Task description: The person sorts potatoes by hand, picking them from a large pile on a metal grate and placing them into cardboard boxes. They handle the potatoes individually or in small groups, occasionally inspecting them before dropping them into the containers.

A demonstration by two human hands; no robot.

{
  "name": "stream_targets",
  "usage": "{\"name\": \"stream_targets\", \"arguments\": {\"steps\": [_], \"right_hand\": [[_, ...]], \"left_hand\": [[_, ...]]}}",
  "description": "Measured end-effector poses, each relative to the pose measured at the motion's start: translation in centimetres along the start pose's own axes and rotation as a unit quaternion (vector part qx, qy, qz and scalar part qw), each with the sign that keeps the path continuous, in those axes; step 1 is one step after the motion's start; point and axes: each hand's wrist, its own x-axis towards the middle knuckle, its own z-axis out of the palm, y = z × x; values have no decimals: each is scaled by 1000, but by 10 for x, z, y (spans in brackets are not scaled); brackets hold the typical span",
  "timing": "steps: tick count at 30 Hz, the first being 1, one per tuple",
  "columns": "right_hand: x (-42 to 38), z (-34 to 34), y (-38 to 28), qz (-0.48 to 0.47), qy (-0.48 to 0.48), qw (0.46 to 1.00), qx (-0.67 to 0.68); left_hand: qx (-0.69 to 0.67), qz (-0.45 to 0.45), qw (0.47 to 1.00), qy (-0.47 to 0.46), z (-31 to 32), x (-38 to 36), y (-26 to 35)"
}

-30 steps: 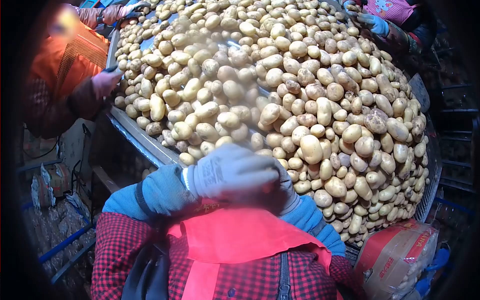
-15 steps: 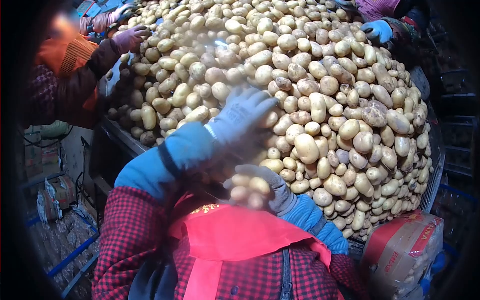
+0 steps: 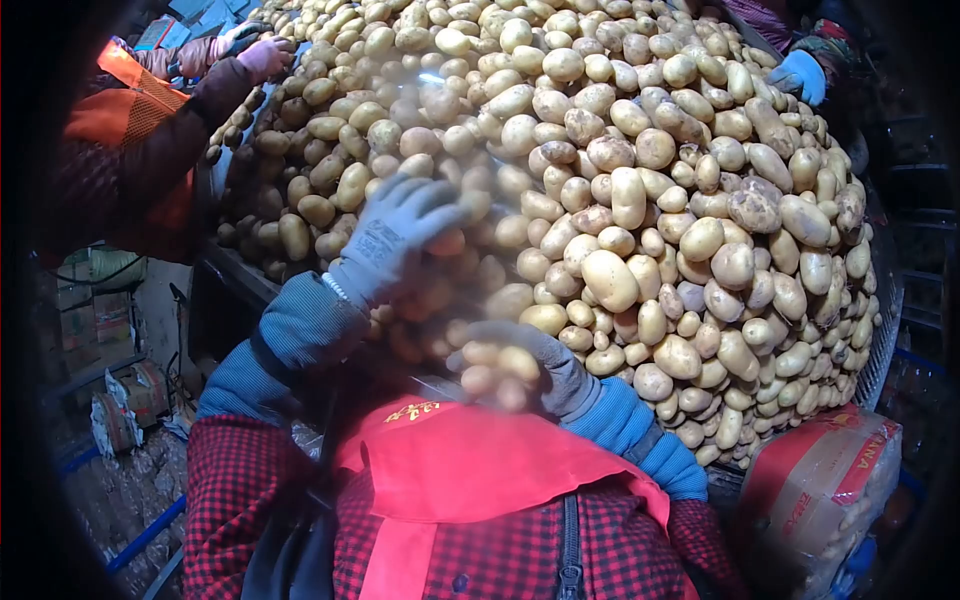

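Observation:
A big heap of potatoes (image 3: 611, 281) fills the table in front of me. My left hand (image 3: 398, 228), in a grey glove, is over the heap's near left part. Its fingers are bent over a potato (image 3: 446, 242), partly hidden beneath them. My right hand (image 3: 545, 360), also gloved in grey, is close to my chest at the heap's near edge. Several potatoes (image 3: 517, 363) are gathered in its curled fingers. The area between my hands is blurred.
On the left, a co-worker's gloved hand (image 3: 266, 57) reaches to the heap; another person's blue glove (image 3: 800, 77) is at the far right. A wrapped red-and-brown carton (image 3: 815, 480) stands at the near right. The table's metal rim (image 3: 880, 350) curves around the right side.
My left hand has moved left across the heap with the potato under its fingers. My right hand stays nearly in place with its potatoes. The blue-gloved hand at far right has shifted slightly right.

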Motion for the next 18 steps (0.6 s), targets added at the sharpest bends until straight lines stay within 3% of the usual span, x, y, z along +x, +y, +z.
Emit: {"name": "stream_targets", "arguments": {"steps": [3, 9, 12, 15, 16, 17, 18], "right_hand": [[0, 1, -3, 3, 6, 1000, -3], [1, -1, -1, 0, -29, 1000, -7], [-4, 5, -3, -29, -45, 995, -81], [-2, -2, 0, -8, -29, 999, -15], [-1, -3, 2, -12, -34, 999, -4], [0, -3, 2, -15, -41, 999, 6], [1, -3, 1, -17, -48, 999, 12]], "left_hand": [[14, -97, 995, -7, -6, -3, -17], [130, -170, 976, 29, -6, -9, -45], [235, -203, 948, 71, -13, 5, -42], [126, -111, 983, 76, -29, 17, -22], [32, -78, 996, 31, -22, 21, -17], [26, -30, 999, -9, -14, 23, -9], [53, -46, 994, -82, -7, 29, 3]]}}
